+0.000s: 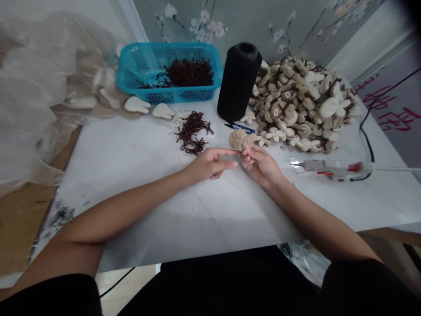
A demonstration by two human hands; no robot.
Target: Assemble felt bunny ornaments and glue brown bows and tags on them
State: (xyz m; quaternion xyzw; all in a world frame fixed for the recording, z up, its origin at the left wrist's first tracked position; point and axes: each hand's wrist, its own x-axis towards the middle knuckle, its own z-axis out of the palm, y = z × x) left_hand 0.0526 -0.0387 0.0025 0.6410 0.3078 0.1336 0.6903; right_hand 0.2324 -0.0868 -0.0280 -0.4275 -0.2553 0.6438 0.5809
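Note:
My right hand (263, 166) pinches a small beige plush piece (236, 139) at its near end, just above the table. Its rounded body points away from me, and the fingertips hide part of it. My left hand (212, 166) reaches in from the left with index finger and thumb stretched out and apart. The index fingertip is at the right fingertips, touching or nearly so; nothing shows between the left finger and thumb. A loose heap of dark brown cord bows (194, 131) lies just beyond my left hand. Blue-handled thread snips (241, 128) lie behind the plush piece.
A blue plastic basket (131, 87) holds more brown bows. Beside it stands a black thread cone (238, 83). Beige and white plush pieces (296, 101) are piled at back right. A glue gun (338, 168) with a cord lies right. Two plush pieces (163, 111) and plastic bags (29, 87) are left.

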